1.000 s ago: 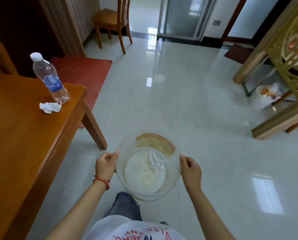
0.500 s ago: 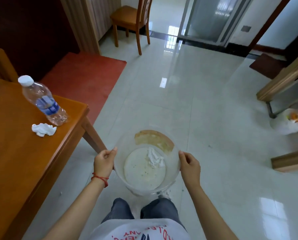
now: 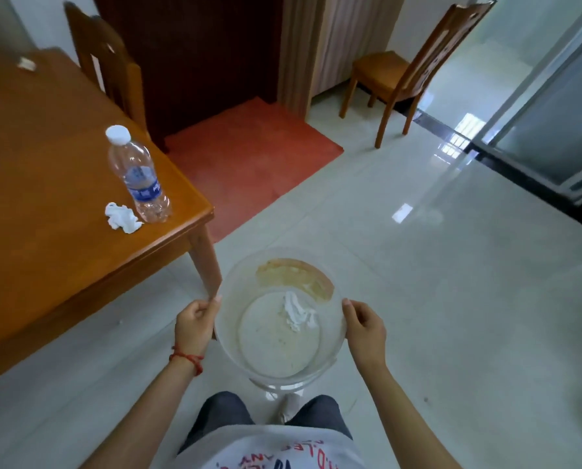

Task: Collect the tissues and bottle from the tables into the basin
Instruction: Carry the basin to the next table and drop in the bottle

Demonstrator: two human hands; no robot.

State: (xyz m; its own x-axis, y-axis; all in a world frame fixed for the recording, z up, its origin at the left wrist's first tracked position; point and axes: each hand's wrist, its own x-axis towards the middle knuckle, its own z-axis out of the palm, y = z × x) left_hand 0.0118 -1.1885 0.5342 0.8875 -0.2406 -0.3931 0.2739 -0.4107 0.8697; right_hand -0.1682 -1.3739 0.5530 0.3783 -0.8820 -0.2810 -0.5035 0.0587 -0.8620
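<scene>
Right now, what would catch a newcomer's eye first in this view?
The clear basin held by its rim in the left hand and right hand, one crumpled tissue inside. Then, on the wooden table to the left, an upright water bottle beside another tissue.

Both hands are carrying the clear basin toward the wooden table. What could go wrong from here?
1. The water bottle stands upright near the table corner; a clumsy grab could tip it off the edge.
2. Both the left hand and the right hand hold the basin; freeing one leaves a one-sided grip, so it may tilt and spill the tissue inside.
3. The crumpled tissue lies against the bottle and could get dragged.
</scene>
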